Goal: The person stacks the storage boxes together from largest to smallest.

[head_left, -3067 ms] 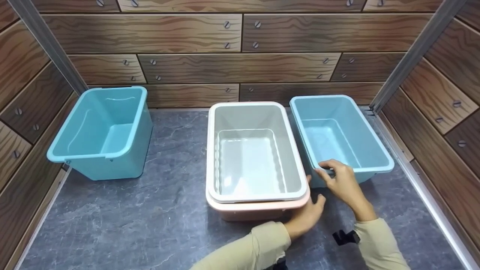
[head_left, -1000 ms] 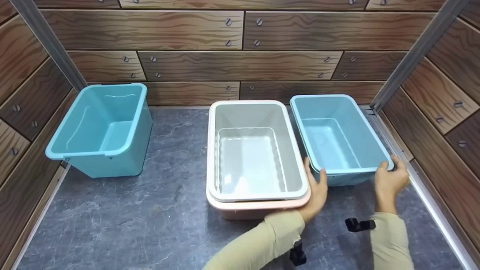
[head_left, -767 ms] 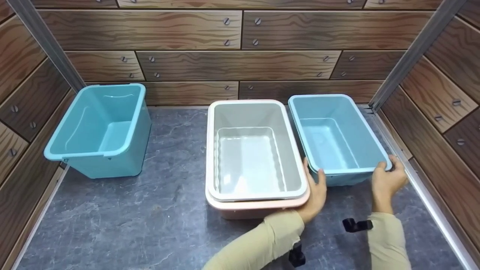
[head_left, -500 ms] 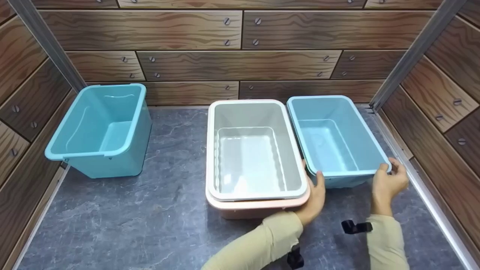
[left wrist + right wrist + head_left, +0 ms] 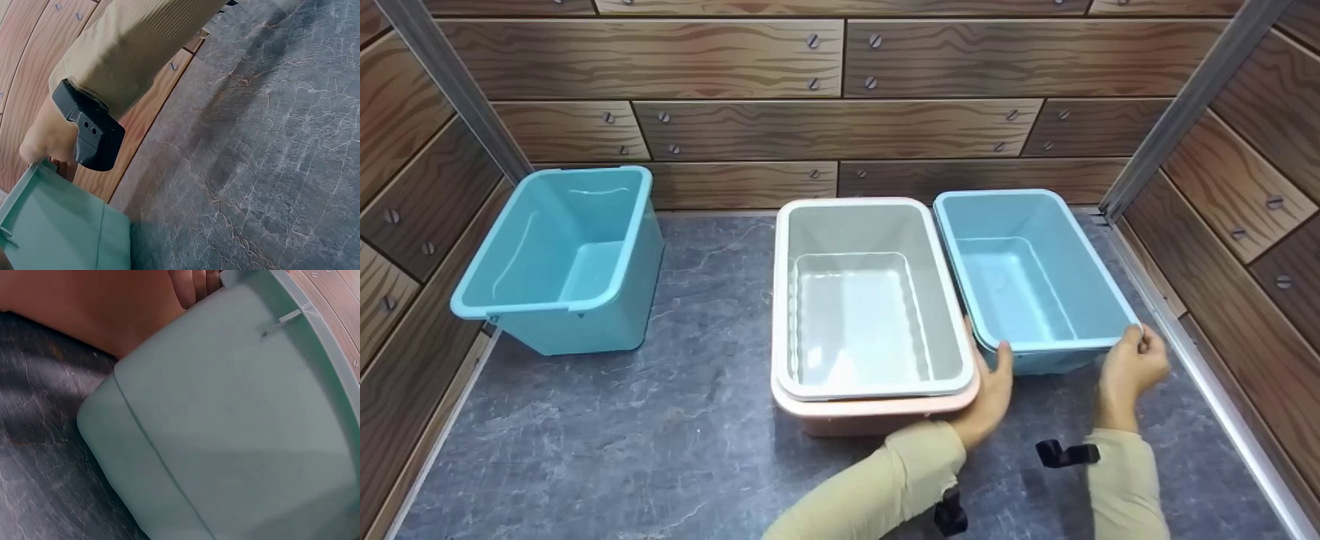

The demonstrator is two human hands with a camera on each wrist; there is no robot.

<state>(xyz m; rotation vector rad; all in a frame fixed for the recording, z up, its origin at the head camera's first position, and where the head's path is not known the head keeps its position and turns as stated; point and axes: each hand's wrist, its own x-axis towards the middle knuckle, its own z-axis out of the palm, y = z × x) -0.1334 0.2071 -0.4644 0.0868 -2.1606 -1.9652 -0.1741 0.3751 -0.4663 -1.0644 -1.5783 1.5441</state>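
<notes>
My right hand (image 5: 1132, 367) pinches the front right corner of a light blue bin (image 5: 1027, 292); in the left wrist view the right hand (image 5: 50, 135) is at that bin's upper corner. My left hand (image 5: 986, 394) grips the same bin's front left corner, thumb at the front and fingers reaching into the gap beside a pinkish bin (image 5: 855, 424). Part of those fingers is hidden. The bin's front wall (image 5: 225, 410) fills much of the right wrist view, with left fingers (image 5: 197, 287) at its top edge. A second edge shows under its rim on the left.
A white-rimmed grey bin (image 5: 855, 330) sits nested in the pinkish bin, close against the blue one. A deeper turquoise bin (image 5: 622, 322) stands at the far left. Wood-patterned walls (image 5: 735, 60) and a metal edge strip (image 5: 1222, 405) bound the grey floor (image 5: 585, 442).
My right hand has gone from the blue bin's front left rim to its front right corner. My left hand has moved up to the front left corner. The bin's front has barely shifted.
</notes>
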